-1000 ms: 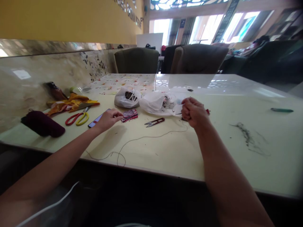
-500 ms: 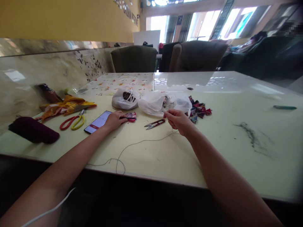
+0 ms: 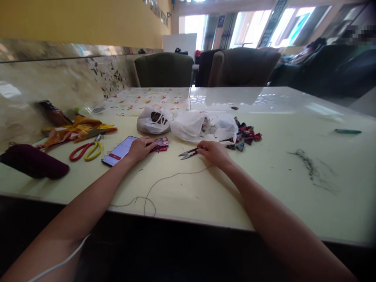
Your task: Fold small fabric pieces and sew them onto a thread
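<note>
My left hand (image 3: 141, 149) is closed on the near end of a small stack of patterned pink and dark fabric pieces (image 3: 162, 144), beside a phone (image 3: 120, 150) with a lit screen. My right hand (image 3: 216, 152) has its fingers closed around the handle end of small thread snips (image 3: 188, 154), whose blades point left and stand apart. A long dark thread (image 3: 173, 174) curves over the table up to my right hand; its end there is hidden. Behind the snips lie a white plastic bag (image 3: 188, 127) and a pile of bow-shaped fabric scraps (image 3: 246, 135).
Red-and-yellow-handled scissors (image 3: 85, 151), a purple yarn cone (image 3: 35, 161) and yellow cloth (image 3: 79, 131) lie left. A second plastic bag (image 3: 147, 120) stands at the back. Tangled thread (image 3: 308, 164) and a green pen-like object (image 3: 348, 131) lie right. Chairs (image 3: 164, 70) stand beyond the table.
My right hand has come down and slightly left, from a raised pinch over the table onto the snips' handle. My left hand stays on the fabric pieces. The whole view has shifted slightly.
</note>
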`<state>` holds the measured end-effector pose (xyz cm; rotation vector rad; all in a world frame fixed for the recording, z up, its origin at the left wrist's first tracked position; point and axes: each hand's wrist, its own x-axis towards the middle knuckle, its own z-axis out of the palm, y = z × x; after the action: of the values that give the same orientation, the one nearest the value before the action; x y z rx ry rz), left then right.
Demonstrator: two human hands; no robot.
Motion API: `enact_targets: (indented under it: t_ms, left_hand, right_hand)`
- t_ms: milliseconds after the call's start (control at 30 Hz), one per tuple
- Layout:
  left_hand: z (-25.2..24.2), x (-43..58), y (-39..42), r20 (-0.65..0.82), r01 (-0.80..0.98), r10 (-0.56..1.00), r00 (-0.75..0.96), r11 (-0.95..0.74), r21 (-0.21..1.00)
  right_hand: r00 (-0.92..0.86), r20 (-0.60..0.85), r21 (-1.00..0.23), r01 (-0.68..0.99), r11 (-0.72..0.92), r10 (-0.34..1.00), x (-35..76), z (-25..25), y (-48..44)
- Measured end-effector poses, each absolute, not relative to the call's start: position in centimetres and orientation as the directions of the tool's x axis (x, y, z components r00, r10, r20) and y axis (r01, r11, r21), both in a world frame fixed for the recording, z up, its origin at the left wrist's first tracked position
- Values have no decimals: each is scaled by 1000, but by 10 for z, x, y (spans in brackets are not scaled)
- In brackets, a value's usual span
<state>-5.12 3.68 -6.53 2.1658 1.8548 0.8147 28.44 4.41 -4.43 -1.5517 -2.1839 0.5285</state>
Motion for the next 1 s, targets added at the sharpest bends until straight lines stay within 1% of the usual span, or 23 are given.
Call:
enact_targets:
  t_ms: [67,100,200,367,667,800,1000]
  left_hand:
    - [-65,-50,37,290,860,954,76,-210,466]
    - [-65,-50,37,290,860,954,80,-213,463]
    - [-66,-49,38,299,863,951,78,-215,457]
    - [-69,-48,40,308,876,951,32,-175,449]
    - [-67,-45,41,279,873,960,-33,-108,476]
    - [-68,-44,42,286,873,958,-29,-115,474]
    - [-68,-42,42,290,891,957,10,-140,432]
  right_hand:
    - [-298,72,-381,874,303,952,281,-45,43]
    - [-301,56,-337,892,302,952,278,-46,41]
    - [-314,42,-286,906,313,948,271,-48,37]
    - [-312,58,-262,912,316,948,265,-54,35]
    - [-210,62,-227,949,218,976,259,-56,34]
    - [-186,59,-245,950,195,981,257,-56,35]
    - [-155,118,-292,939,183,981,257,-53,32]
